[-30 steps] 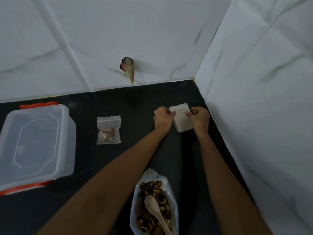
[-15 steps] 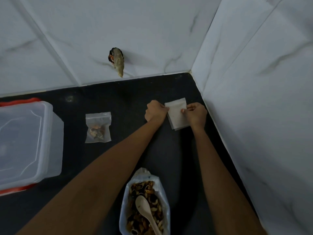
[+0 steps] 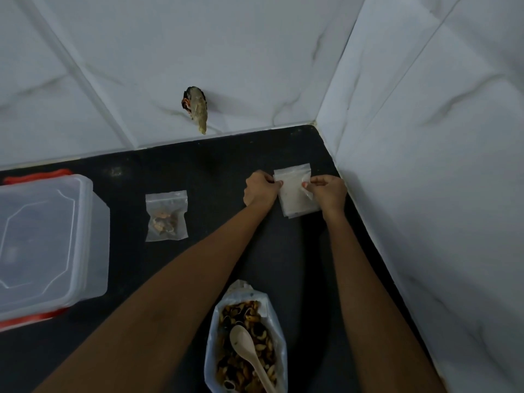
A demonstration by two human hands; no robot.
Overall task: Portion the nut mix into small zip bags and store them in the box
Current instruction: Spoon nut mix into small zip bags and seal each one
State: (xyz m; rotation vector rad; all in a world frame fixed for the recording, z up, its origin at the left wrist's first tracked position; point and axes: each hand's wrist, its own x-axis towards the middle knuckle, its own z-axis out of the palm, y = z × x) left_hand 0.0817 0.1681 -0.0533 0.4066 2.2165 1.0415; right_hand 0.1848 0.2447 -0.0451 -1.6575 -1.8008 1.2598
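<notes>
The left hand [image 3: 261,189] pinches the left edge and the right hand [image 3: 329,192] pinches the right edge of a small stack of empty zip bags [image 3: 295,195], which lies on the black desk [image 3: 215,177] beyond the open bag of nut mix [image 3: 211,353], near the tiled corner. The bag of nut mix stands between the forearms with a wooden spoon [image 3: 251,355] resting in it. One filled zip bag [image 3: 166,215] lies flat beyond and left of the nut mix, and the lidded clear box [image 3: 48,239] with red clasps sits farther left, well apart.

Both hands, L [image 3: 261,188] & R [image 3: 329,192], pinch empty zip bags [image 3: 297,194] on counter [image 3: 221,171] nr corner.
</notes>
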